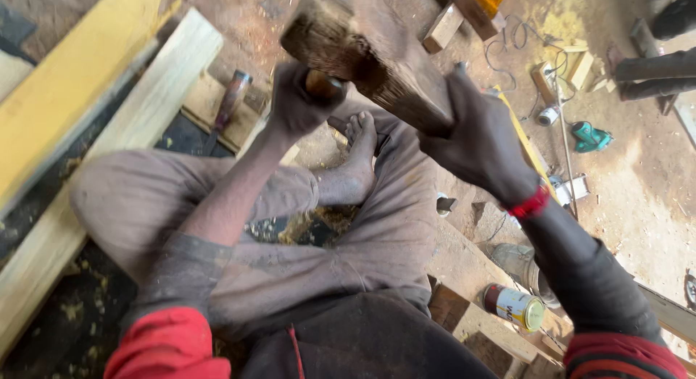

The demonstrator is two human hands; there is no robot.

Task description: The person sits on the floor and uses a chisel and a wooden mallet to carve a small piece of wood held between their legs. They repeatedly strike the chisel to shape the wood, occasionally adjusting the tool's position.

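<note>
Head view, left hand [301,100] fisted round chisel handle [321,83], right hand [482,143] raising wooden block [366,49]

planks: pale boards [109,132] along left side
chisel: [226,107] on board (dark handle)
tin: [516,306] lying sideways, lower right
tool: green [589,137] on sandy ground

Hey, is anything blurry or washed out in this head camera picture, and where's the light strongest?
In the head view, the wooden block and both hands, left hand and right hand, are smeared by motion blur; the tin can below is sharper. Light is strongest on the sandy floor at right, nearly washed out; the lap lies in shade.
</note>
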